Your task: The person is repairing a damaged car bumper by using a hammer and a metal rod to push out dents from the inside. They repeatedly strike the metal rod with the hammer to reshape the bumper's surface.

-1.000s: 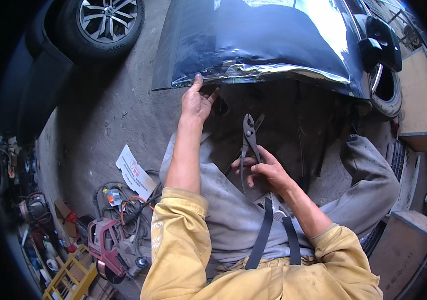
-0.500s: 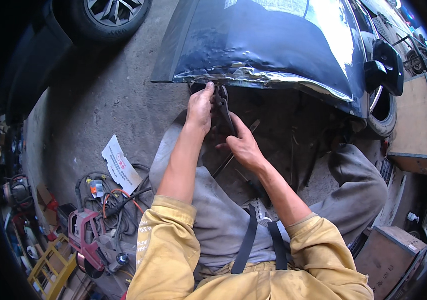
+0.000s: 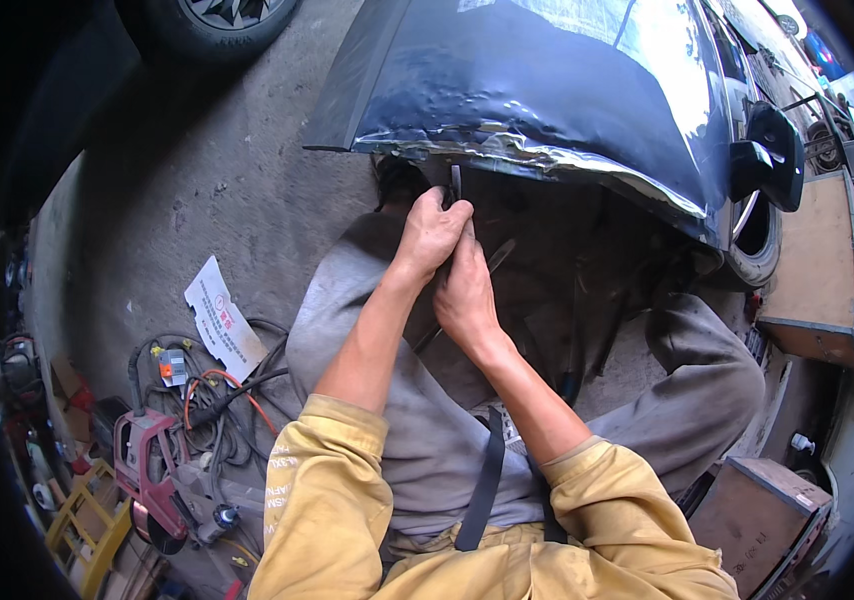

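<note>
A dark blue car body panel [image 3: 537,95] reaches over from the far side, its near edge [image 3: 527,152] crumpled and torn, with bare metal showing. Just below that edge, the dark jaw end of a pair of pliers [image 3: 456,180] points up at the panel. I cannot make out whether the jaws grip the metal. My left hand [image 3: 431,237] is closed around the pliers near the jaws. Below it and touching it, my right hand [image 3: 468,290] is closed on the handles, which are mostly hidden by my fingers.
A long thin tool [image 3: 500,255] lies on the floor beyond my right wrist. To the left are a printed card [image 3: 224,318], tangled cables [image 3: 209,425] and a red-framed tool [image 3: 147,470]. Wooden boxes [image 3: 809,265] stand at the right, near the side mirror [image 3: 772,155].
My left hand has come off the panel edge and down onto the pliers. My right hand has moved in beside it, and the pliers now stand more upright.
</note>
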The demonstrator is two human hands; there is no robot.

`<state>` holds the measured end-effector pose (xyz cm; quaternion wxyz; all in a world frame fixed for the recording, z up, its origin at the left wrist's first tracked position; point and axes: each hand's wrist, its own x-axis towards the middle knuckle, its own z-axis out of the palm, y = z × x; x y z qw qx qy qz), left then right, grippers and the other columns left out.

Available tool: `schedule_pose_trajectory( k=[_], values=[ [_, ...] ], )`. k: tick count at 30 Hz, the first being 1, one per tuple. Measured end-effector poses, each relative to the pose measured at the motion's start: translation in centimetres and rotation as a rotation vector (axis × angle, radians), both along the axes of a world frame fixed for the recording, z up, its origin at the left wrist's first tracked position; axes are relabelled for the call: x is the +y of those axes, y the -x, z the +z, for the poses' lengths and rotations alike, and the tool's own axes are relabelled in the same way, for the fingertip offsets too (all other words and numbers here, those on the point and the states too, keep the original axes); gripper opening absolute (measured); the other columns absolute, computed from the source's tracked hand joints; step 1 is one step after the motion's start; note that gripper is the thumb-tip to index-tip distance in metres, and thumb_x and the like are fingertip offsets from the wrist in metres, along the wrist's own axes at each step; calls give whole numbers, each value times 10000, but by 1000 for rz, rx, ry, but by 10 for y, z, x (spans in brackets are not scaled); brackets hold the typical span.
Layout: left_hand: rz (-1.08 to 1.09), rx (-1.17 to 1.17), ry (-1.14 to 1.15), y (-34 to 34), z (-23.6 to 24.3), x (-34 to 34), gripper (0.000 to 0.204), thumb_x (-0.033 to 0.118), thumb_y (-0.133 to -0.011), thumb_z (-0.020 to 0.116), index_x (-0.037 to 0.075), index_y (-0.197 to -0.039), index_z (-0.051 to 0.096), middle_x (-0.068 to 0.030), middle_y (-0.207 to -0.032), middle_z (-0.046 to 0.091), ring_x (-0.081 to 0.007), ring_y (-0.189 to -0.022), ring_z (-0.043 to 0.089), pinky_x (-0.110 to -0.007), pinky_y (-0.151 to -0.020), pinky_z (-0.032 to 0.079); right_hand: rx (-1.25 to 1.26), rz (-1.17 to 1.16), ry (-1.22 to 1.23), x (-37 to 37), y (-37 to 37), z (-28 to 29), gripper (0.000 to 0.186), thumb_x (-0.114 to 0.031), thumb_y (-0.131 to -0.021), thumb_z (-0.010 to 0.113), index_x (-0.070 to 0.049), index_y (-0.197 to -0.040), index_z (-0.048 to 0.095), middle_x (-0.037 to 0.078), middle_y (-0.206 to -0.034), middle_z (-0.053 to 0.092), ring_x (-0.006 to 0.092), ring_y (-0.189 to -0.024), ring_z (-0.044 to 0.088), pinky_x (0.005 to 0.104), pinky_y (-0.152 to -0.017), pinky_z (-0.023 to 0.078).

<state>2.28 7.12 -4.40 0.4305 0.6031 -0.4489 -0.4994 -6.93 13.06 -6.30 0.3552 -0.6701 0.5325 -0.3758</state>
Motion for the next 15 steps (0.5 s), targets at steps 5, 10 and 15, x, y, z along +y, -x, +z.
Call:
schedule_pose_trajectory(
  k=[5,10,15],
  values=[
    [-8,9,25,-6,-4,-9,249,188,-906,607,-61,-919,614,-33,-791,591,-91,-724,508,-286,-628,451,48,-29,-5,-6,-9,9,714,58,-803,525,80,-1457,238,338,-1112,512,507,-1025,506,544,-892,431],
    [37,3,108,-6,-12,-15,267,202,-907,587,-63,-880,582,-67,-724,572,-118,-684,511,-329,-607,450,-25,-157,-43,-14,-17,0,690,-68,-847,592,77,-1439,269,364,-1221,501,521,-1109,504,522,-946,431],
    [20,9,155,-7,-18,-16,281,217,-934,588,-62,-899,576,-63,-693,554,-123,-669,501,-346,-589,440,-209,-237,-183,-14,-17,-8,638,-155,-847,633,89,-1366,356,387,-1260,513,507,-1170,521,508,-964,438]
  ],
)
